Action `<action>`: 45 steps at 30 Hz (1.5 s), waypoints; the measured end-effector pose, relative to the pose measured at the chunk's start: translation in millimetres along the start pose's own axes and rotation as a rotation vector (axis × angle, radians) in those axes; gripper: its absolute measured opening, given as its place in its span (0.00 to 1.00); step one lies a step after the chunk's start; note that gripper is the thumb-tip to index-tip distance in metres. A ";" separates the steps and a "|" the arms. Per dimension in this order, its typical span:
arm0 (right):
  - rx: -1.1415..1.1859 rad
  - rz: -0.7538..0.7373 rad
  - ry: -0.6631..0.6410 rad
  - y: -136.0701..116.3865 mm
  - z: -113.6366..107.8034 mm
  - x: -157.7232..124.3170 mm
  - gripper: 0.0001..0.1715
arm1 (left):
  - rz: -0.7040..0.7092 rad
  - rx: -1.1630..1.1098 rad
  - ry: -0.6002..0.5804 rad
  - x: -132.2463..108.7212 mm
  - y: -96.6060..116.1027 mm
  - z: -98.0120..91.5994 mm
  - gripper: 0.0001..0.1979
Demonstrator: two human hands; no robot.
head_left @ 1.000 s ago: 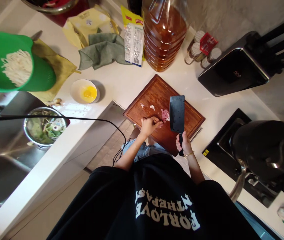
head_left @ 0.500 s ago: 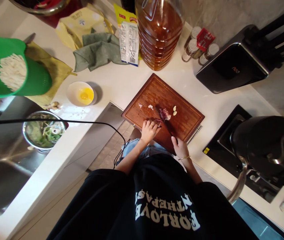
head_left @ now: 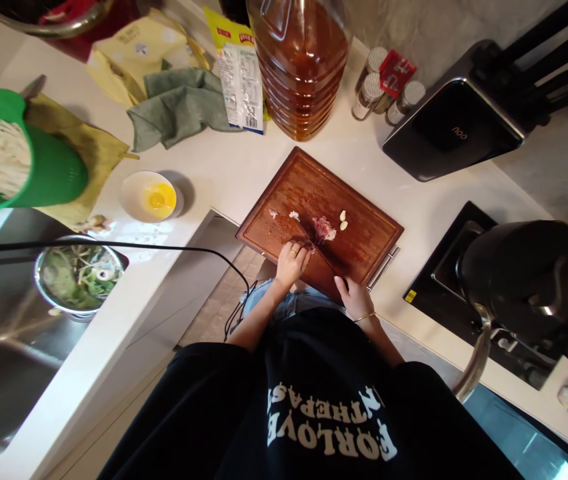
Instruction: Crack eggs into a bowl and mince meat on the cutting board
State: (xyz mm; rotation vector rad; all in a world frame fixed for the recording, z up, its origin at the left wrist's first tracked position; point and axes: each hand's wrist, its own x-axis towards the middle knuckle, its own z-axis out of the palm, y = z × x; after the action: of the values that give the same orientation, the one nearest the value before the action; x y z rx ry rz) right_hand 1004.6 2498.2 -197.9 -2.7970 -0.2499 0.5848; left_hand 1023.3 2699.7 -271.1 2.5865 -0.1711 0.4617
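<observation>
A brown wooden cutting board (head_left: 364, 250) lies at the counter edge in front of me. My left hand (head_left: 293, 261) presses a small piece of reddish meat (head_left: 311, 247) against the board, its fingers bent together. My right hand (head_left: 355, 298) is wrapped round the handle of a dark knife (head_left: 325, 259), whose blade lies beside my left fingertips. Just beyond the blade sits a heap of chopped reddish meat (head_left: 324, 229). Two pale garlic cloves (head_left: 343, 221) rest to its right, and small whitish bits (head_left: 294, 216) to its left.
Left: a bowl with egg (head_left: 151, 197), a green basket (head_left: 59, 170) and a sink (head_left: 9, 373) holding a bowl of greens (head_left: 80, 277). Behind: a large bottle (head_left: 301, 73) and spice jars (head_left: 368, 97). Right: a knife block (head_left: 454, 130) and a black pot (head_left: 524, 277).
The view has shifted slightly, moving the counter items on the left down and leftward. The knife blade has tilted and sits closer to my left fingers; both hands keep their holds.
</observation>
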 end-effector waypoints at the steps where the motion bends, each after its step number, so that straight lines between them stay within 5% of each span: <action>1: -0.017 0.010 -0.005 -0.4 -0.2 0.7 0.29 | 0.022 -0.008 -0.011 0.5 -0.6 0.8 0.11; 6: -0.019 0.024 -0.029 1.9 -2.7 5.0 0.28 | 0.126 -0.042 -0.078 1.3 -4.6 6.9 0.12; 14: 0.106 -0.031 0.014 8.3 -6.2 2.0 0.29 | 0.104 -0.097 -0.155 0.7 -6.7 6.2 0.13; 31: 0.049 -0.028 -0.058 2.9 -8.3 16.9 0.29 | 0.075 -0.082 -0.145 2.8 -3.5 9.9 0.13; 39: -0.035 -0.001 -0.080 21.7 -5.5 -7.3 0.28 | 0.035 -0.068 -0.128 3.9 -0.7 10.3 0.14; 45: -0.056 0.020 -0.050 4.4 7.8 8.9 0.30 | 0.018 -0.062 -0.145 3.6 0.7 9.4 0.14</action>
State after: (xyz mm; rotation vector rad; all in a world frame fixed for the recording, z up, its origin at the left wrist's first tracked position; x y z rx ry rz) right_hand 1009.9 2497.7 -209.4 -2.8445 -0.2519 0.6628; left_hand 1029.3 2694.2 -277.1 2.5592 -0.2551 0.2708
